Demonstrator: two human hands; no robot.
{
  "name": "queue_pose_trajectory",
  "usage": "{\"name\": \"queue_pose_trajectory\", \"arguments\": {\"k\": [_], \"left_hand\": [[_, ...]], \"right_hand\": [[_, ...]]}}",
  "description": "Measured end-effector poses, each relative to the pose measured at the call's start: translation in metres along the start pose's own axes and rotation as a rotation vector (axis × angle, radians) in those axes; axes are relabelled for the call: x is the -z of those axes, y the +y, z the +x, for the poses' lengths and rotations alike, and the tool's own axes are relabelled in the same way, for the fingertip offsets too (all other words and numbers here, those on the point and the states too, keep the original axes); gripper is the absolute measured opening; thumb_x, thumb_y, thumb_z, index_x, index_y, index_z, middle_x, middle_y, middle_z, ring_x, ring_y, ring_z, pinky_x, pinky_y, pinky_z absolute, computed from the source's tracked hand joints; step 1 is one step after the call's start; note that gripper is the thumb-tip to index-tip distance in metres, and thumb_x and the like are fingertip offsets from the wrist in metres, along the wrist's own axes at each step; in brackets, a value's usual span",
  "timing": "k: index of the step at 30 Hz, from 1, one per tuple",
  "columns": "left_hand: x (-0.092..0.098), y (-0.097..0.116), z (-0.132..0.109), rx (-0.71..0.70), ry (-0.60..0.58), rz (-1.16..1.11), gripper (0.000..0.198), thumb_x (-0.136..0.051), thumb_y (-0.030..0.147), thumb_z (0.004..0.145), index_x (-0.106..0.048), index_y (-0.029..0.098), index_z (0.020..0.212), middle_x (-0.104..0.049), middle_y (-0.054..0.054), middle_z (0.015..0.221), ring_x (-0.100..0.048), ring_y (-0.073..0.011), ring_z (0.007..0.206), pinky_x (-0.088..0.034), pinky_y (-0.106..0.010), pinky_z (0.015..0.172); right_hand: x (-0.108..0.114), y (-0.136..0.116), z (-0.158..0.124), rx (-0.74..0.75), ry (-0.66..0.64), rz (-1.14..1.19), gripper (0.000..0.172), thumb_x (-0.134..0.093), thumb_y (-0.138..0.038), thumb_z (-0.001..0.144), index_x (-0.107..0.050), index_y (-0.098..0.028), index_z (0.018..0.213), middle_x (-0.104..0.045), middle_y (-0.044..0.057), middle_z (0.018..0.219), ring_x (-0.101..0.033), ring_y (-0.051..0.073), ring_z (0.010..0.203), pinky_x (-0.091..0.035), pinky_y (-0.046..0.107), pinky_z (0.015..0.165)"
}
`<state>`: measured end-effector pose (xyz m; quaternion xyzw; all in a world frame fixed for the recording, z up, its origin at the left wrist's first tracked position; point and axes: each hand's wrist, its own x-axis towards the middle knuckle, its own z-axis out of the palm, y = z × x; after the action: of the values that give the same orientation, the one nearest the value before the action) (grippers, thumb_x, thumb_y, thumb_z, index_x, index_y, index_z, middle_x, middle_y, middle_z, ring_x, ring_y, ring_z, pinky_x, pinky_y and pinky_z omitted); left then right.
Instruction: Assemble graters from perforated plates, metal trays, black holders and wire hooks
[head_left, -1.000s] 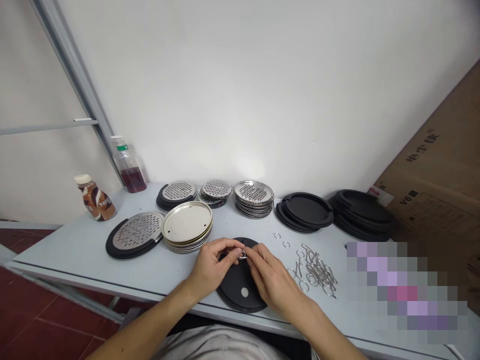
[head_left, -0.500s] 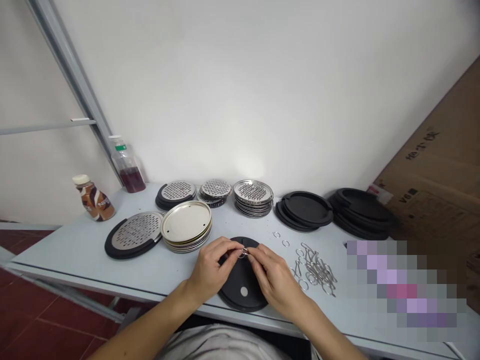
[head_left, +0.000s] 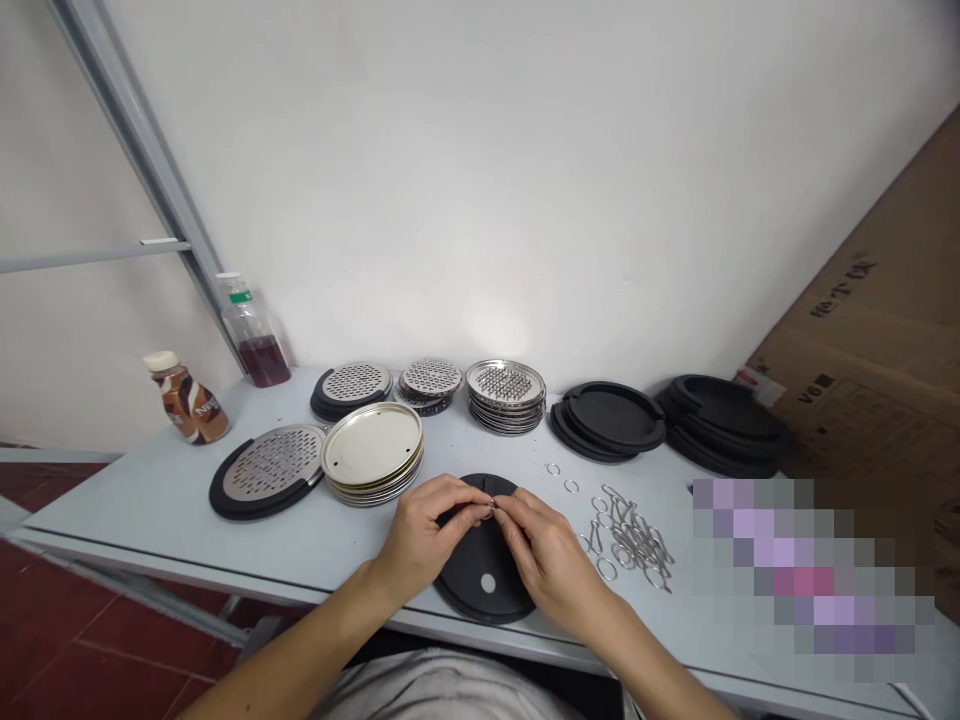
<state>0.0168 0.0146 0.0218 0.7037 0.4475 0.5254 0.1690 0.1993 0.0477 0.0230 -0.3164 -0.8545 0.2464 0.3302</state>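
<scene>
My left hand [head_left: 426, 533] and my right hand [head_left: 546, 553] meet above a black round disc [head_left: 480, 580] that lies at the table's near edge. The fingertips of both hands pinch a small metal ring [head_left: 490, 507] between them, just over the disc's far rim. A pile of loose metal rings and clips [head_left: 628, 540] lies on the table right of my right hand.
A perforated metal plate in a black holder [head_left: 264, 466] and a stack of tin lids [head_left: 373, 459] sit left. Stacks of perforated plates [head_left: 505, 394] and black discs [head_left: 611, 418] line the wall. Two bottles [head_left: 187, 397] stand far left; a cardboard box [head_left: 874, 350] right.
Both hands stay over the black disc. The fingertips have drawn closer around the ring, which now shows less between them.
</scene>
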Motion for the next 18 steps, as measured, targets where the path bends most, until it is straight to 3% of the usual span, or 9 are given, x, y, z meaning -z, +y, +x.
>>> {"name": "queue_pose_trajectory", "arguments": {"k": [9, 18], "left_hand": [[-0.0002, -0.0005, -0.0006, -0.099, 0.014, 0.056, 0.019, -0.061, 0.01, 0.09, -0.073, 0.021, 0.099, -0.07, -0.005, 0.088, -0.067, -0.0162, 0.082, -0.054, -0.027, 0.077], [0.0005, -0.002, -0.0022, -0.105, 0.003, 0.05, 0.017, -0.062, 0.015, 0.091, -0.075, 0.022, 0.101, -0.07, -0.006, 0.089, -0.067, -0.0163, 0.082, -0.055, -0.027, 0.076]], "right_hand": [[-0.0001, -0.0008, 0.0006, -0.006, -0.013, -0.016, 0.026, -0.036, -0.021, 0.102, -0.061, -0.019, 0.094, -0.057, 0.005, 0.082, -0.057, 0.019, 0.074, -0.047, 0.032, 0.069], [-0.0003, 0.0008, 0.0005, -0.005, 0.021, -0.008, 0.027, -0.038, -0.022, 0.101, -0.062, -0.02, 0.091, -0.057, 0.005, 0.08, -0.057, 0.019, 0.071, -0.047, 0.032, 0.066]]}}
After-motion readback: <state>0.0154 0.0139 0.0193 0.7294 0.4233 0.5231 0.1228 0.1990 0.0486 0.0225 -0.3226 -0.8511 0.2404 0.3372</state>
